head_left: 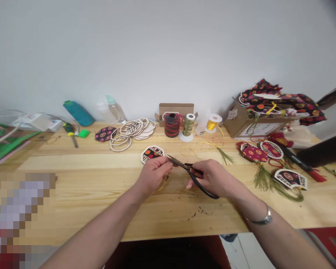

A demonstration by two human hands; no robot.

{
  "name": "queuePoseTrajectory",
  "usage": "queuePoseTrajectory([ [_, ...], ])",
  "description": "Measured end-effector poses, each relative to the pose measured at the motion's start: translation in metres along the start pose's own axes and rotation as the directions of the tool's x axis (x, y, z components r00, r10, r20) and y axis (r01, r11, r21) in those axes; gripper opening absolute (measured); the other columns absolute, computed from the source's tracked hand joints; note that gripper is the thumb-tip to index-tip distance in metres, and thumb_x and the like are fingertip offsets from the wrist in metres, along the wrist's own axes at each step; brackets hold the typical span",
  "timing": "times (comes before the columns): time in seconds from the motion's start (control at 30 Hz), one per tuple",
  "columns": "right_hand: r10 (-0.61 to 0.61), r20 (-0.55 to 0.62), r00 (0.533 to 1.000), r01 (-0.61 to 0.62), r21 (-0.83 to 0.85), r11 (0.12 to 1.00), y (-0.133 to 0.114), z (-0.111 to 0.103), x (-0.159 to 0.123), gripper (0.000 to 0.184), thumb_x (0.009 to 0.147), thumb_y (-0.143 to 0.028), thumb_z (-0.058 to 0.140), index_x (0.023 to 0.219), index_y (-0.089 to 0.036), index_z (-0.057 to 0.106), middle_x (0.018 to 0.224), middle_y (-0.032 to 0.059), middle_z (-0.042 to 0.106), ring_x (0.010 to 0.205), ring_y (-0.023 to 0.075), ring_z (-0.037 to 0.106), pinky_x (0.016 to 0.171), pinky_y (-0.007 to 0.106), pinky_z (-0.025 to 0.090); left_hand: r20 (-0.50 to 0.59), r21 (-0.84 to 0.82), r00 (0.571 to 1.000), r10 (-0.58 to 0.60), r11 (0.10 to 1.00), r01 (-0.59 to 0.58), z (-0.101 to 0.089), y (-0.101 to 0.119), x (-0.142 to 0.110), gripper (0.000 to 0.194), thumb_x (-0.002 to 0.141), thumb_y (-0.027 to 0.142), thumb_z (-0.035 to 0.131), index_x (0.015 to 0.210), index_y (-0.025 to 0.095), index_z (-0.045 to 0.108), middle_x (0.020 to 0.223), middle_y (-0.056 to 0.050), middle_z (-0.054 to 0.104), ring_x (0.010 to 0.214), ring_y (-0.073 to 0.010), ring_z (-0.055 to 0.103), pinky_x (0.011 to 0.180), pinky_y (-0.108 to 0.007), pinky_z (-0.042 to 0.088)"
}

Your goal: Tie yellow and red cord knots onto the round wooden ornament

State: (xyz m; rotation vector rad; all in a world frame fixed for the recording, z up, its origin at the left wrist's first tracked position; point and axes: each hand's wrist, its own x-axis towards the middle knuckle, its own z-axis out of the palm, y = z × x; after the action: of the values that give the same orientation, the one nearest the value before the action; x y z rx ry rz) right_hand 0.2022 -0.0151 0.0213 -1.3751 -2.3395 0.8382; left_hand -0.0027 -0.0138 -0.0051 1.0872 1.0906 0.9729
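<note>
My right hand [212, 178] grips dark scissors [189, 171] by their looped handles, blades pointing left toward my left hand [154, 172]. The left hand's fingers are pinched on a thin yellow cord [164, 184] whose end hangs below the fingers, just at the scissor tips. Beyond the left hand a small ornament with a wooden lattice over red-patterned fabric [152, 153] lies flat on the wooden table [81, 194]. Dark thread clippings [197, 213] lie on the table below the hands.
A pile of wooden cutout frames [131, 132] lies further back. Behind stand a red-black cord spool [171, 125], a gold-green thread spool [188, 125] and a yellow spool [212, 123]. A cardboard box with patterned fabric [257, 116] and finished tasselled ornaments [271, 164] are at right.
</note>
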Motion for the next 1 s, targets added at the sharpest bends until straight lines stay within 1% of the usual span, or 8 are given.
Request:
queuePoseTrajectory([
  [0.27, 0.029, -0.032, 0.999, -0.032, -0.115, 0.993, 0.004, -0.001, 0.003, 0.032, 0.079, -0.044, 0.061, 0.063, -0.016, 0.065, 0.055, -0.0001, 0.058, 0.049, 0.0086, 0.041, 0.051, 0.022, 0.025, -0.004, 0.053, 1.000, 0.014, 0.999, -0.014, -0.002, 0.000, 0.001, 0.028, 0.071, 0.039, 0.068, 0.065, 0.012, 0.064, 0.049, 0.005, 0.042, 0.044, -0.0050, 0.030, 0.045, -0.021, 0.018],
  [0.37, 0.069, -0.076, 0.995, -0.086, -0.259, 0.962, 0.008, 0.002, 0.005, 0.037, 0.080, -0.050, 0.058, 0.065, -0.017, 0.066, 0.059, 0.0038, 0.064, 0.051, 0.0114, 0.049, 0.051, 0.024, 0.026, -0.023, -0.026, 0.999, -0.030, 0.999, 0.030, -0.001, 0.003, 0.000, 0.031, 0.070, 0.042, 0.070, 0.071, 0.011, 0.067, 0.047, 0.005, 0.041, 0.044, -0.0049, 0.031, 0.045, -0.020, 0.019],
  [0.53, 0.117, -0.104, 0.988, -0.155, -0.562, 0.813, 0.009, 0.005, 0.008, 0.048, 0.077, -0.061, 0.053, 0.066, -0.016, 0.067, 0.065, 0.0115, 0.069, 0.057, 0.0201, 0.060, 0.051, 0.028, 0.025, -0.019, -0.245, 0.997, -0.079, 0.967, 0.072, -0.002, 0.006, 0.002, 0.037, 0.071, 0.046, 0.069, 0.080, 0.010, 0.069, 0.049, 0.005, 0.044, 0.040, -0.0022, 0.028, 0.043, -0.018, 0.016],
  [0.73, 0.129, -0.089, 0.988, -0.155, -0.655, 0.740, 0.000, 0.006, 0.005, 0.039, 0.079, -0.046, 0.050, 0.066, -0.015, 0.069, 0.068, 0.0147, 0.070, 0.059, 0.0242, 0.064, 0.050, 0.030, 0.029, -0.002, -0.359, 0.996, -0.094, 0.929, 0.087, -0.004, 0.007, 0.004, 0.051, 0.072, 0.057, 0.063, 0.081, 0.007, 0.070, 0.053, 0.000, 0.049, 0.040, -0.0021, 0.030, 0.041, -0.018, 0.015],
  [0.8, 0.138, -0.103, 0.985, -0.172, -0.657, 0.734, -0.001, 0.007, 0.005, 0.037, 0.079, -0.044, 0.049, 0.067, -0.015, 0.070, 0.067, 0.0145, 0.070, 0.059, 0.0253, 0.064, 0.050, 0.030, 0.030, 0.010, -0.348, 0.998, -0.070, 0.935, 0.069, -0.004, 0.006, 0.004, 0.045, 0.071, 0.050, 0.068, 0.084, 0.008, 0.070, 0.055, 0.001, 0.049, 0.041, -0.0017, 0.030, 0.042, -0.018, 0.015],
  [0.87, 0.147, -0.120, 0.982, -0.189, -0.650, 0.736, -0.002, 0.008, 0.005, 0.038, 0.080, -0.044, 0.048, 0.069, -0.015, 0.070, 0.067, 0.0142, 0.070, 0.060, 0.0258, 0.065, 0.050, 0.030, 0.031, 0.015, -0.323, 0.999, -0.043, 0.945, 0.046, -0.003, 0.005, 0.004, 0.034, 0.067, 0.037, 0.074, 0.085, 0.009, 0.070, 0.056, 0.002, 0.049, 0.042, -0.0013, 0.031, 0.043, -0.018, 0.016],
  [0.93, 0.156, -0.123, 0.980, -0.198, -0.641, 0.741, -0.001, 0.008, 0.005, 0.036, 0.081, -0.042, 0.048, 0.071, -0.015, 0.069, 0.068, 0.0138, 0.070, 0.060, 0.0253, 0.065, 0.050, 0.030, 0.032, 0.017, -0.307, 0.999, -0.030, 0.951, 0.034, -0.003, 0.005, 0.004, 0.028, 0.065, 0.027, 0.076, 0.085, 0.009, 0.070, 0.056, 0.002, 0.049, 0.044, -0.0015, 0.033, 0.044, -0.018, 0.018],
  [1.0, 0.163, -0.101, 0.982, -0.190, -0.628, 0.755, -0.001, 0.008, 0.004, 0.032, 0.081, -0.039, 0.048, 0.074, -0.015, 0.068, 0.071, 0.0131, 0.071, 0.061, 0.0241, 0.065, 0.051, 0.030, 0.032, 0.016, -0.314, 1.000, -0.021, 0.949, 0.024, -0.002, 0.004, 0.005, 0.025, 0.065, 0.024, 0.075, 0.085, 0.010, 0.069, 0.057, 0.002, 0.050, 0.044, -0.0020, 0.035, 0.044, -0.018, 0.019],
])
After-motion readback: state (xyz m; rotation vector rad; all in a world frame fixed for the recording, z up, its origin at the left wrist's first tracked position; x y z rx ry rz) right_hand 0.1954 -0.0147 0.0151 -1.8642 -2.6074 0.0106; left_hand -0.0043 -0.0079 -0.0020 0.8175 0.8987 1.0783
